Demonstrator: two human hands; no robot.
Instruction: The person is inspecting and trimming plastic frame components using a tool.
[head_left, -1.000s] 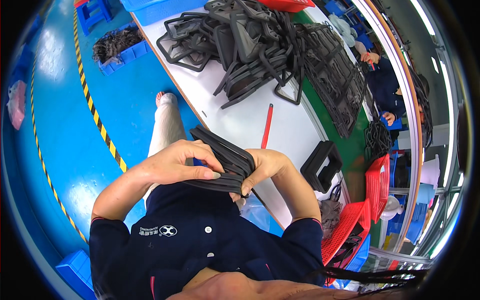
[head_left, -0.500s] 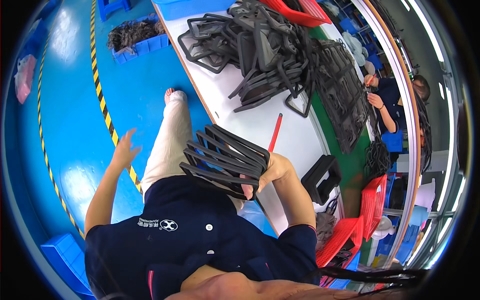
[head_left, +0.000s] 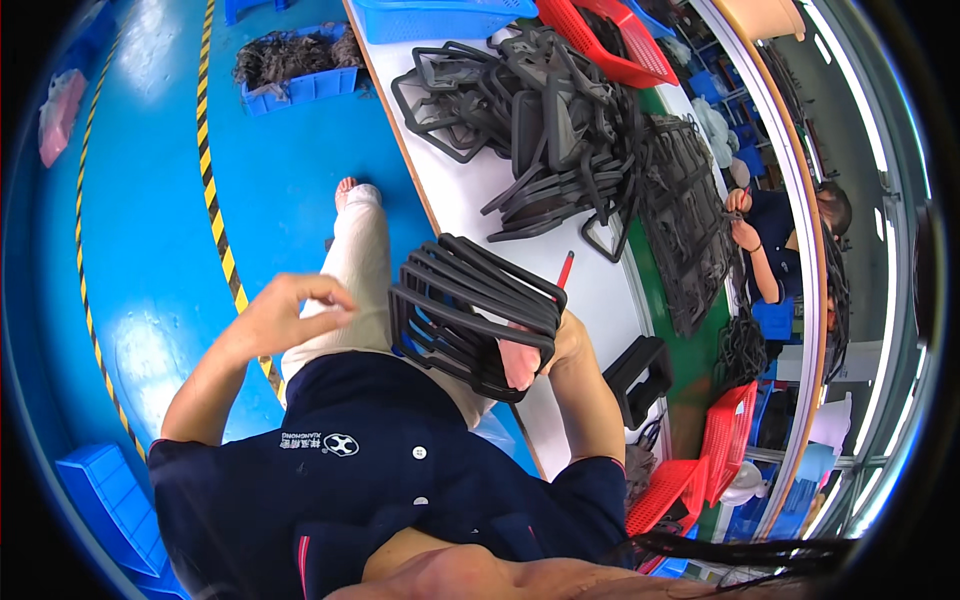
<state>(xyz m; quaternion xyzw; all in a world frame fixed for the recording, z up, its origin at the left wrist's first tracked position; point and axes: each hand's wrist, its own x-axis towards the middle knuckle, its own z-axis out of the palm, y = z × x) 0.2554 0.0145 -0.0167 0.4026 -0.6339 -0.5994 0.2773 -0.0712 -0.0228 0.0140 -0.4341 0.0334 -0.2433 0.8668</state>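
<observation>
A stack of several black rectangular frames (head_left: 470,320) is held in front of my body, over my lap and the table's edge. My right hand (head_left: 568,345) grips the stack at its right end, with fingers showing through the frame openings. Beyond that hand a slim red tool (head_left: 566,268) sticks up; whether I hold it or it lies on the table, I cannot tell. To the left of the stack, my left hand (head_left: 295,312) is in the air, thumb and fingers apart, with nothing visible in it.
A large heap of black frames (head_left: 560,130) covers the white table's (head_left: 455,195) far part. One thick black frame (head_left: 640,378) lies at right. Red baskets (head_left: 730,440) stand nearby. A blue crate (head_left: 300,92) of dark scraps is on the floor. Across the bench, another person (head_left: 770,240) works.
My left hand has swung in from the left toward the stack. The frames have shifted right and turned a little, still in my right hand. The whole view has moved slightly.
</observation>
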